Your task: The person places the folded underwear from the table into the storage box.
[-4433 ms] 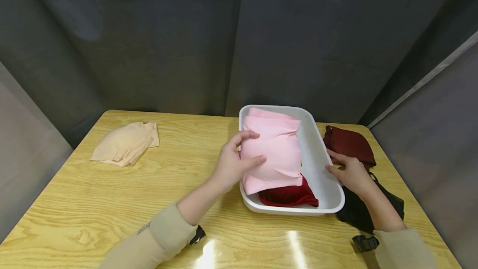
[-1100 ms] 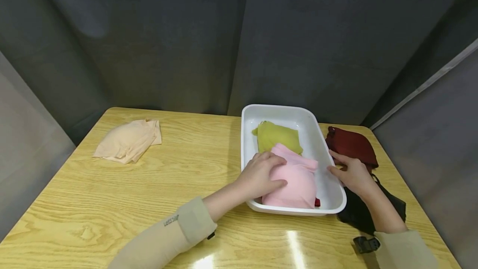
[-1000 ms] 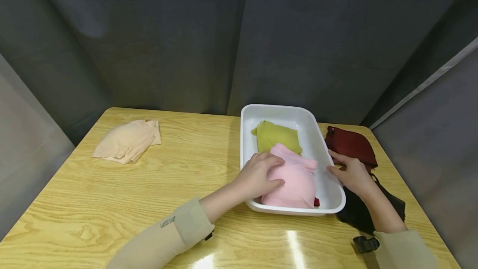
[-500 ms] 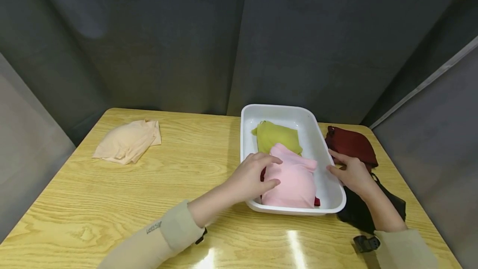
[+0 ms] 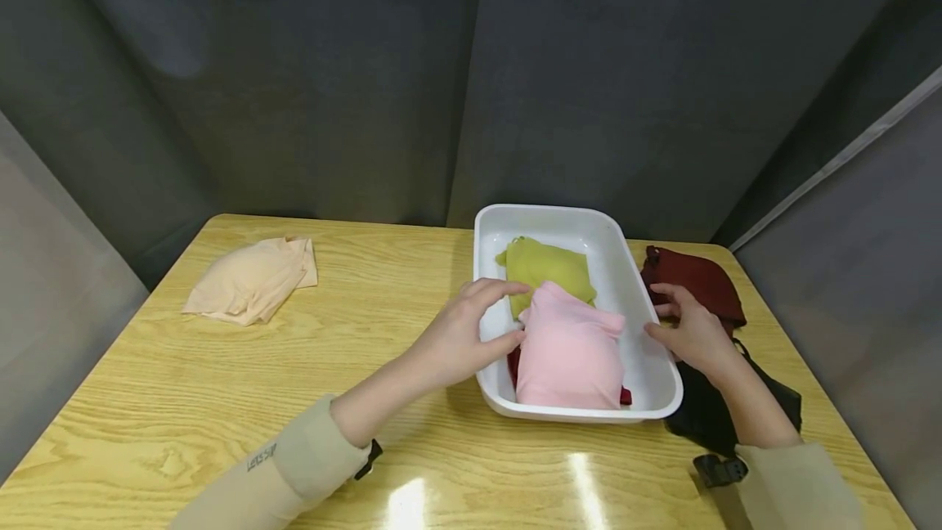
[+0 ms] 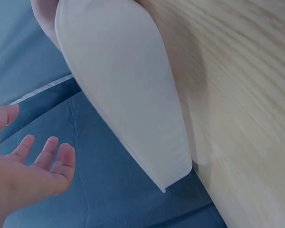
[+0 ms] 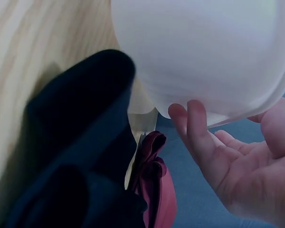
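Note:
A folded pink bra [image 5: 570, 350] lies in the white plastic tub [image 5: 607, 227], over a red bra [image 5: 513, 362] of which only edges show. Behind it in the tub is a yellow-green bra [image 5: 548, 268]. My left hand [image 5: 459, 334] hovers over the tub's left rim, fingers and thumb spread beside the pink bra and holding nothing. In the left wrist view its fingers are loosely bent. My right hand [image 5: 692, 334] is at the tub's right rim, its fingers extended along the outer wall and its thumb by the rim; a firm grip does not show.
A beige folded bra [image 5: 253, 280] lies at the left of the wooden table [image 5: 309, 383]. Right of the tub are a dark maroon bra [image 5: 695, 285] and a black bra [image 5: 702, 407], partly under the right forearm. Grey curtains [image 5: 353, 105] stand behind the table.
The pink bra was lowered from the left hand onto the red bra at the tub's near end. The left hand let go and drew back left. The right hand's fingers loosened at the rim.

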`<state>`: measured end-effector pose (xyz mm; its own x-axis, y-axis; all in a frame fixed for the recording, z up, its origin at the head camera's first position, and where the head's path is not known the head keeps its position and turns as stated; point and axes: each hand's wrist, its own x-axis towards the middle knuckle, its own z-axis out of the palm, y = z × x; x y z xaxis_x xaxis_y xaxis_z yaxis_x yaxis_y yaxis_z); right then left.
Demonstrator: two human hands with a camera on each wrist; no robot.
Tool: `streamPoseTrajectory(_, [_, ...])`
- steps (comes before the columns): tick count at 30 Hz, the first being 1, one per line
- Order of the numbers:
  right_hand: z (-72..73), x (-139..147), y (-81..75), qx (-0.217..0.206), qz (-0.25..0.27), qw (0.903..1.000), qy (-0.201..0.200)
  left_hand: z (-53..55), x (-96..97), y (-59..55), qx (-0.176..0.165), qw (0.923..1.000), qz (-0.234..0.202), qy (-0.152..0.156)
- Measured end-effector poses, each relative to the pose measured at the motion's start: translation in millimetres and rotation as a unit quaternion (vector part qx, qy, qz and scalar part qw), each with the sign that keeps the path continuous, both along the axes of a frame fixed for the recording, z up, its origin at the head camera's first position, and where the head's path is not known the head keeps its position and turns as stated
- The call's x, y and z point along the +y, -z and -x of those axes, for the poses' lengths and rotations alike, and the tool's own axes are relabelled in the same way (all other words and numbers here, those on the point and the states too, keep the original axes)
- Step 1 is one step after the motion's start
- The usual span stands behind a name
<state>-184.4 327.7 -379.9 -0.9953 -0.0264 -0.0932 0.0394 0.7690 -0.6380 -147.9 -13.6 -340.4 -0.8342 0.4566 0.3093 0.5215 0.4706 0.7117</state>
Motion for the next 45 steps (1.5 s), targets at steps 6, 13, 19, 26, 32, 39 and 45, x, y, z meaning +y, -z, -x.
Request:
streamPoseTrajectory(6, [7.2,1.7,-2.9,-0.004,0.001,1.0000,0.003,-0.5,-11.8,-5.1,0.024,0.9996,-0.012,-0.004])
streamPoseTrajectory(13, [15.1,3.6,-2.9,-0.008,-0.006,0.9999,-0.009,0.5,-25.2,-9.6,0.042,0.9986,-0.030,-0.010])
streamPoseTrajectory(19, [17.8,5.2,-1.1,-0.001,0.005,0.9999,-0.014,0.2,-40.6,-12.5,0.048,0.9980,-0.031,-0.025])
streamPoseTrajectory(26, [17.6,5.8,1.0,-0.005,0.012,0.9997,-0.019,2.8,-61.3,-11.4,0.057,0.9973,-0.024,-0.041])
streamPoseTrajectory(32, [18.5,6.7,0.3,-0.006,0.015,0.9996,-0.022,3.1,-78.4,-11.5,0.074,0.9955,-0.031,-0.051])
streamPoseTrajectory(39, [19.3,7.5,2.0,-0.008,0.023,0.9995,-0.020,1.6,-98.1,-14.1,0.100,0.9915,-0.047,-0.069])
streamPoseTrajectory(45, [19.6,7.3,2.8,-0.013,0.019,0.9996,-0.014,1.2,-115.3,-12.9,0.106,0.9890,-0.058,-0.086])
